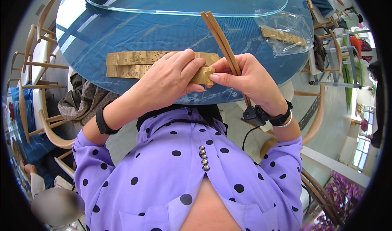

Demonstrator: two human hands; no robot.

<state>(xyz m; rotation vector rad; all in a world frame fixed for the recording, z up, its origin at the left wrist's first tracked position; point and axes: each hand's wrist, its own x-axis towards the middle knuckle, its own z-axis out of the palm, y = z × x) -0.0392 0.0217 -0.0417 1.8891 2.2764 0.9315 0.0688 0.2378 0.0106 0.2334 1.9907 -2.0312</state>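
Right hand (251, 77) closed around pair of wooden chopsticks (220, 41) angled up over near edge of blue glass table (122, 34), left hand (169, 77) pinching tan paper sleeve (204, 75) at chopstick ends.

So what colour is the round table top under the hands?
The table top is blue with pale marble-like streaks, seen in the head view.

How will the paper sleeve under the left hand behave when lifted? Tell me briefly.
The paper sleeve looks thin and flat, so it is probably very light and floppy, likely bending where the left hand does not support it. Its open end is pinched beside the chopsticks held by the right hand, so it may crease or tear if pulled hard.
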